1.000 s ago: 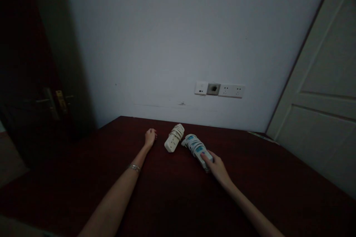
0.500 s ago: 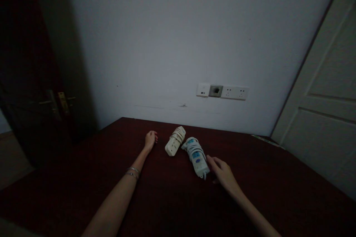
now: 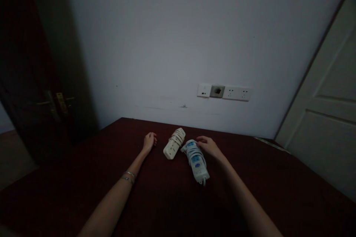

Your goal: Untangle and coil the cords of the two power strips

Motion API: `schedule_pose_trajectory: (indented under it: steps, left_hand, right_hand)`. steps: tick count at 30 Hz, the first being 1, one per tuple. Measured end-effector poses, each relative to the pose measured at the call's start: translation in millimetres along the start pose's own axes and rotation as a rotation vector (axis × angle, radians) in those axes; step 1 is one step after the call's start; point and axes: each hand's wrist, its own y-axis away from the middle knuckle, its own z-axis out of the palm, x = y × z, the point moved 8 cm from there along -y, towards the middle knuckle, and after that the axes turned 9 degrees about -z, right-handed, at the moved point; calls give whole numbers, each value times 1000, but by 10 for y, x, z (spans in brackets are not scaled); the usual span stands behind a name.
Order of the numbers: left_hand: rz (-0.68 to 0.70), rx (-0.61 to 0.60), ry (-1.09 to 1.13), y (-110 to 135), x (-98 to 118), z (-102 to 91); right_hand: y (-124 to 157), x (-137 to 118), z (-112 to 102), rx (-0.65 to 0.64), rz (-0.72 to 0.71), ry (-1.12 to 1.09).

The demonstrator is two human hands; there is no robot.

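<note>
Two power strips lie on the dark red tabletop, each with its own cord wound round it. The cream power strip is left of the white power strip with blue sockets. My left hand rests on the table to the left of the cream strip, apart from it, its fingers curled in with nothing visible in them. At the far right end of the blue-socket strip, my right hand has its fingers reaching over beside the wound cord. Whether the fingertips touch it is unclear; the hand grips nothing visible.
Behind the table stands a pale wall with a row of wall sockets. To the left is a dark door with metal handles; on the right is a white panelled door. The room is dim.
My right hand has moved away from me along the blue-socket strip, from its near end to its far end. My left hand stays beside the cream strip.
</note>
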Motion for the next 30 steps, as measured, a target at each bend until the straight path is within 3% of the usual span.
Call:
schedule_pose_trajectory:
  steps: [11, 19, 22, 25, 30]
  left_hand:
    - [2, -37, -7, 5, 5, 12]
    - [-23, -26, 13, 90, 77, 17]
    - [-7, 4, 52, 122, 196, -8]
    - [46, 18, 107, 176, 445, 22]
    - [150, -131, 173, 444, 984, 360]
  right_hand:
    - [-108, 261, 332, 9, 89, -253]
    - [9, 322, 243, 38, 172, -452]
    - [-10, 169, 87, 57, 148, -504]
    - [-55, -123, -58, 65, 61, -574]
    - [-79, -616, -112, 83, -101, -667]
